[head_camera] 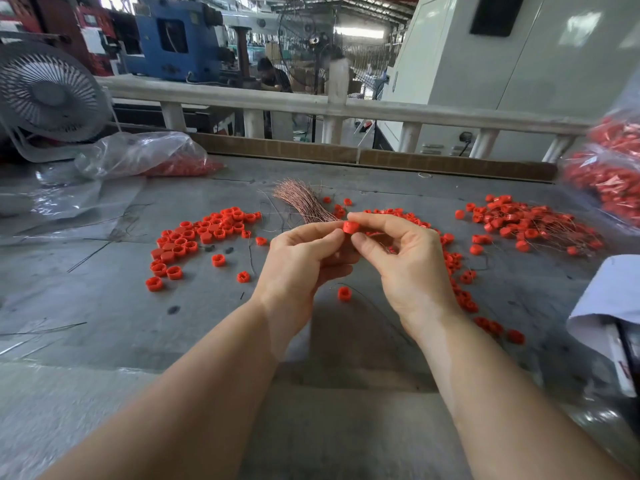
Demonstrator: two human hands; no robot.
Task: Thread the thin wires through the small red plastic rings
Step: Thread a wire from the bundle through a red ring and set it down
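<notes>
Both hands, left hand (304,258) and right hand (405,261), together pinch one red ring (350,226) just in front of the wire bundle (303,204).

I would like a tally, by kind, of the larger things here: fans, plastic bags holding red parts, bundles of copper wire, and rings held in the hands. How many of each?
Fans: 2, a desk fan and a pedestal fan
Bags of red parts: 2, far left and far right
Copper wire bundles: 1
Red ring held in the hands: 1
Total: 6

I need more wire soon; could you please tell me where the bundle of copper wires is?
In the head view, the copper wire bundle lies on the table's far middle, just beyond the hands, between two spreads of red rings.
</notes>
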